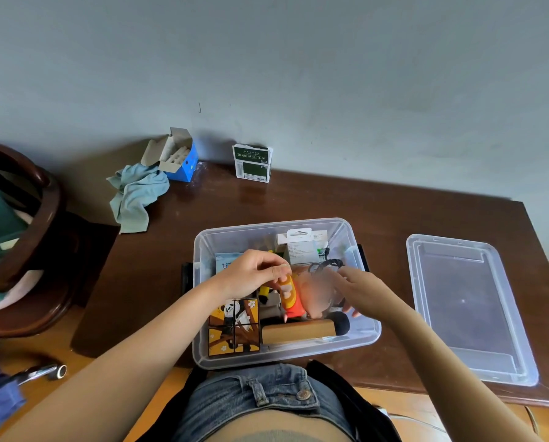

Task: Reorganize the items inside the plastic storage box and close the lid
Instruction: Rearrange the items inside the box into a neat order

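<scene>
Hands: both of yours are down inside the clear storage box, working on the same toy.
Left hand: fingers curled, pinching the yellow limb of the doll from above.
Right hand: reaching in from the right, fingers laid along the doll's blurred head; whether they actually grip it, you can't tell from here.
Doll: orange and yellow body, lying across the middle of the box, above the other contents.
Box contents: panda picture cube at the near left corner, wooden block just beside it along the near wall, a black round thing at the block's right end, white cartons at the far wall, a dark cord coiled in front of them.
Box position: on the dark wooden surface, right in front of your waist, open on top.
Lid: lying flat on the surface to the right of the box, apart from it.
Far edge: green and white packet standing by the wall, an open blue carton to its left, a pale blue cloth crumpled beside that.
Left side: dark wooden chair.
</scene>
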### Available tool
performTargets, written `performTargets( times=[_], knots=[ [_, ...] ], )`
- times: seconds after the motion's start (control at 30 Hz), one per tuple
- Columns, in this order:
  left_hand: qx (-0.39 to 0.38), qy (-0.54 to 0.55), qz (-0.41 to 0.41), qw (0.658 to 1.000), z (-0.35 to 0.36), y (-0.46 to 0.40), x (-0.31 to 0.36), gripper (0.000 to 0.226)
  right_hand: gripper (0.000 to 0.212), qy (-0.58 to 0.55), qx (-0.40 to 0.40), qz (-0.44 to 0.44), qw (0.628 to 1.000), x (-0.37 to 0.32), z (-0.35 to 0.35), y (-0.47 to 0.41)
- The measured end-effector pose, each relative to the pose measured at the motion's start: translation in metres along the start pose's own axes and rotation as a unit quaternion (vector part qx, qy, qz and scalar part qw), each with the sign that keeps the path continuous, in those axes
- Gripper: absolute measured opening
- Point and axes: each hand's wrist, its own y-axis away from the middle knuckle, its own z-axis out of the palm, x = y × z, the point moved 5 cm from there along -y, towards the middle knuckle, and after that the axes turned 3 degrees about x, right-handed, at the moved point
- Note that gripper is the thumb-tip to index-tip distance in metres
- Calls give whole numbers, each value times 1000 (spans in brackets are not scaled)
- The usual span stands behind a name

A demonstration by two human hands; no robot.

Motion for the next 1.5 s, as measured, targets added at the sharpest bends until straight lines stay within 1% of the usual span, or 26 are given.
performTargets(
  times=[0.03,0.1,0.17,0.27,0.33,0.4,0.47,0.53,0.63,0.67,0.73,0.77,0.8,0.83,0.9,0.97,1.03,1.1,1.17,1.2,1.27,1.33,1.37,1.4,1.47,1.5],
  knots=[
    [4,26,-9,1000,-1,0,-2,12,48,-23,-9,9,1000,1,1,0],
    [-3,122,-29,992,-2,1,-4,14,44,-107,-35,33,993,2,3,0],
    [-18,189,-32,981,-1,3,-1,18,38,-220,-78,60,970,0,5,3],
    [-35,224,-13,974,-1,4,7,19,38,-339,-130,76,929,-2,8,9],
    [-38,249,-11,968,-2,6,11,16,43,-383,-123,62,913,-5,7,11],
    [-43,260,-10,965,-3,7,15,16,41,-421,-70,23,904,-9,0,10],
    [-32,233,-12,972,-7,8,18,24,42,-423,-2,-37,905,-19,-13,9],
    [4,195,-19,981,-15,7,19,26,43,-400,45,-109,909,-35,-26,7],
    [126,123,-49,983,-41,10,14,23,53,-348,53,-209,912,-69,-35,3],
    [169,69,-57,982,-51,13,11,24,56,-318,52,-236,917,-81,-35,2],
    [217,-103,-74,968,-67,24,5,27,58,-238,59,-285,927,-102,-29,-1],
    [210,-208,-82,952,-72,30,3,28,58,-196,67,-305,930,-111,-24,-3],
    [179,-308,-88,930,-71,36,2,29,58,-161,75,-319,931,-118,-19,-4],
    [127,-393,-98,905,-68,42,-1,30,59,-128,79,-328,933,-124,-12,-7],
    [9,-491,-115,864,-53,53,-6,30,63,-70,78,-334,937,-132,1,-13],
    [-68,-527,-128,837,-37,60,-10,29,64,-27,67,-344,936,-136,11,-20],
    [-100,-538,-144,824,-30,63,-10,33,64,-8,53,-355,933,-139,19,-25],
    [-125,-537,-156,820,-28,63,-9,34,64,-19,42,-359,932,-140,23,-29],
    [-156,-532,-167,816,-29,62,-6,27,65,-34,31,-362,931,-142,27,-33],
    [-156,-514,-183,823,-30,62,-5,24,65,-38,24,-362,931,-142,31,-35],
    [-162,-508,-195,824,-32,62,-1,23,66,-39,10,-357,933,-142,39,-37],
    [-118,-502,-183,837,-42,58,3,24,68,-36,3,-349,936,-141,47,-39],
    [-75,-486,-167,855,-50,56,6,29,68,-36,-1,-347,937,-141,50,-40],
    [-4,-466,-146,872,-61,55,11,30,69,-38,-6,-345,938,-141,53,-41],
    [149,-469,-82,867,-80,54,22,16,69,-45,-18,-345,937,-144,59,-42],
    [190,-454,-61,868,-85,55,26,22,68,-48,-25,-348,936,-146,62,-42]
  ],
)
